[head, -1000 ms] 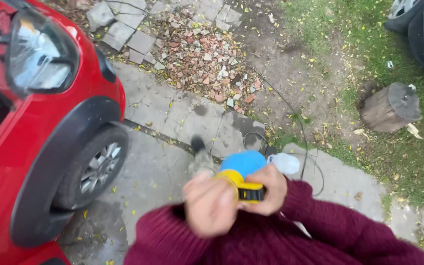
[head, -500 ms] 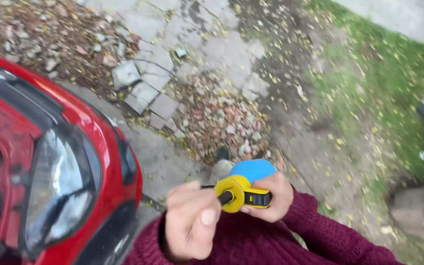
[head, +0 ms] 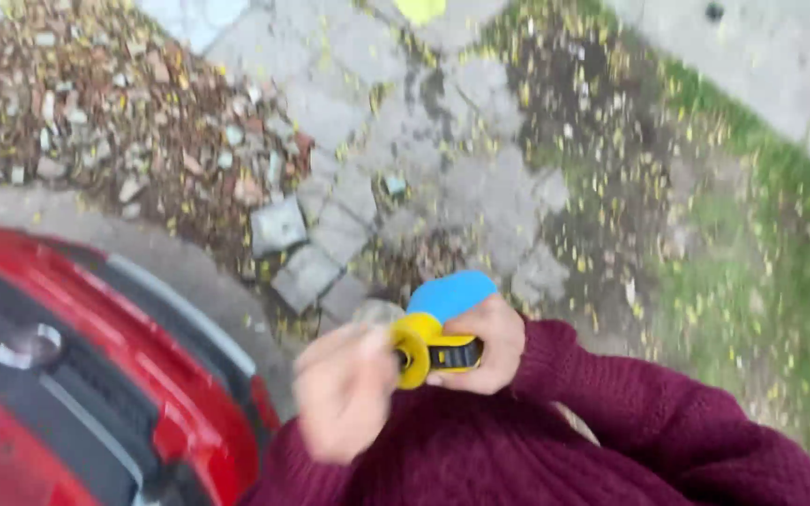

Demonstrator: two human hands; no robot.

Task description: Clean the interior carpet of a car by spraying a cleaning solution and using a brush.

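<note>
Head view, looking steeply down — the picture is motion-blurred throughout.

**Tool.** A yellow tool [head: 428,349] with a black band and a round yellow end sits near the lower centre, in front of the person's chest. A blue piece [head: 452,292] rises from its top edge, touching it. What kind of tool it is cannot be told from the blur.

**Right hand.** The right hand [head: 485,342] is on the right side of the tool, fingers curled closed around its body. The thumb side lies against the blue piece. A maroon knit sleeve [head: 630,403] runs from this hand down and to the right of the tool.

**Left hand.** The left hand [head: 344,389] is just left of the tool, touching or nearly touching its round yellow end. Its fingers are bent and drawn loosely together — whether they grip anything cannot be told, as the hand is heavily smeared.

**Surroundings.**
- Car [head: 77,394]: red bodywork with a dark panel, well to the left of the tool.
- Paving stones [head: 316,253]: grey, loose and uneven, just above the tool.
- Dead leaves [head: 114,122]: brown heap, above and left of the tool.
- Grass [head: 771,281]: green strip, to the right of the tool, scattered with small yellow leaves.
</note>
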